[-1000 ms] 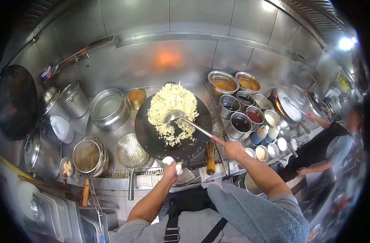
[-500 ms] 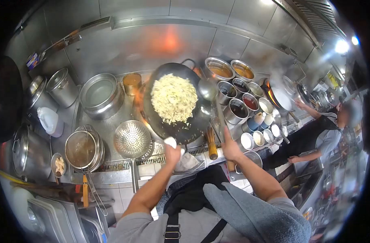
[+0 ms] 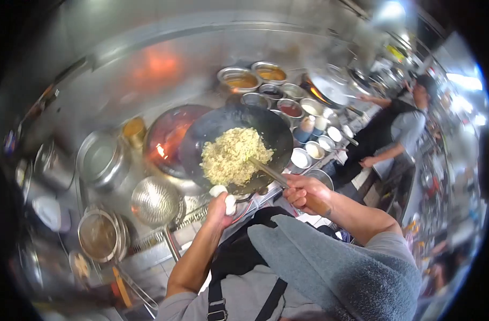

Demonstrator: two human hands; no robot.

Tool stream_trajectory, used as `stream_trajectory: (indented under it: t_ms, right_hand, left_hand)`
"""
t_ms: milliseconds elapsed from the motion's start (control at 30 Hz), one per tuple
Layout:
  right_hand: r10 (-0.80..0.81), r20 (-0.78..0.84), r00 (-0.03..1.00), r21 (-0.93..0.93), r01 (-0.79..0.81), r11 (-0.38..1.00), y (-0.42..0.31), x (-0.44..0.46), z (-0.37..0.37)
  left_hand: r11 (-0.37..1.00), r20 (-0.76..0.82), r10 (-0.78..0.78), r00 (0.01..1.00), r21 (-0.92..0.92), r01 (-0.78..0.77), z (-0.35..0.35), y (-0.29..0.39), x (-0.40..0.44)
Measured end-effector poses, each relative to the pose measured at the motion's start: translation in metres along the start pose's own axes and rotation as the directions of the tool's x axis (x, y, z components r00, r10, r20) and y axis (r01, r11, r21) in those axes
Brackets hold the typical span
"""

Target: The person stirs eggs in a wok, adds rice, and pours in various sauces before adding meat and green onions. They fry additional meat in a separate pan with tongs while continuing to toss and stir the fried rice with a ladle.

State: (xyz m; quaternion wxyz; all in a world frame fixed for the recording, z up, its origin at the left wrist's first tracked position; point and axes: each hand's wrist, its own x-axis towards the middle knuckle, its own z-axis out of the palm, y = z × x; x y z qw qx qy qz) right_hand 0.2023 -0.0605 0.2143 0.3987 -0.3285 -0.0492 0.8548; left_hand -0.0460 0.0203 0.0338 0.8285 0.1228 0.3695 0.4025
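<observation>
My left hand (image 3: pixel 218 209) is closed on the near edge of a dark wok (image 3: pixel 274 125), with a folded white cloth (image 3: pixel 230 204) in its grip. A mound of fried rice (image 3: pixel 231 155) lies in the wok, which is held off to the right of the lit burner (image 3: pixel 161 152). My right hand (image 3: pixel 307 193) is wrapped round the wooden handle of a ladle (image 3: pixel 269 171). The ladle's metal shaft runs left into the rice, and its bowl is hidden there.
Left of the burner are a perforated strainer (image 3: pixel 154 202), a steel pot (image 3: pixel 99 160) and a fine sieve (image 3: pixel 98 235). Sauce pots (image 3: pixel 239 80) and seasoning containers (image 3: pixel 300 159) line the right side. Beyond them, a person (image 3: pixel 386 128) works at another wok (image 3: pixel 330 88).
The wok has moved off the flame, rightward and towards me. My right hand has brought the ladle from beside the wok into the rice. My view has turned right.
</observation>
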Motion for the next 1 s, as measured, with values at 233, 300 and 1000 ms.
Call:
stream_trajectory:
  t_ms: [233,300,1000]
  right_hand:
    - [-0.264,0.041,0.964,0.001,0.264,0.964,0.038,-0.067,-0.04]
    - [-0.329,0.034,0.944,-0.008,0.33,0.944,0.076,-0.064,-0.044]
    - [-0.47,-0.834,0.289,0.29,0.954,0.071,0.41,-0.185,-0.019]
  left_hand:
    - [0.941,0.121,0.111,0.986,0.305,-0.143,0.037,0.024,0.006]
    - [0.914,0.162,0.11,0.981,0.371,-0.164,0.041,0.039,-0.006]
    - [-0.023,-0.134,-0.951,0.277,0.928,0.371,0.09,-0.247,-0.086]
